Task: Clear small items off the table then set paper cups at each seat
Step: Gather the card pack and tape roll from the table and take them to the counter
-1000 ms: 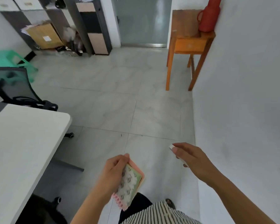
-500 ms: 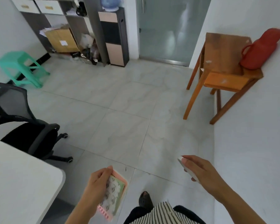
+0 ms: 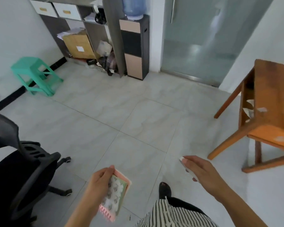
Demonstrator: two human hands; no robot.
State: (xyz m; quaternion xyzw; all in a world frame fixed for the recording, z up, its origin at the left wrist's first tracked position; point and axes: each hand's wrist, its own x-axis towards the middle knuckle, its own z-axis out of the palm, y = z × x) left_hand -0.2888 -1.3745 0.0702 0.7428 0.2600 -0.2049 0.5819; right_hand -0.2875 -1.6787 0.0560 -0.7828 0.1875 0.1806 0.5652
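My left hand (image 3: 98, 182) grips a small pink spiral notebook (image 3: 117, 194) with a green patterned cover, held low at the bottom middle of the view. To its right, my right hand (image 3: 202, 171) holds a slim white object (image 3: 185, 166), whose end sticks out past my fingertips. Both hands hang over the tiled floor. No paper cups and no white table are in view.
A black office chair (image 3: 23, 171) stands at the left. A small wooden table (image 3: 272, 102) is at the right by the wall. Farther off are a green plastic stool (image 3: 34, 74), shelving with a cardboard box (image 3: 79, 43), a water dispenser (image 3: 134, 45) and a frosted glass door (image 3: 202, 35).
The view has swung left and moved forward: the white table has dropped out of view, the wooden table has slid right and nearer. Both hands keep their grip.
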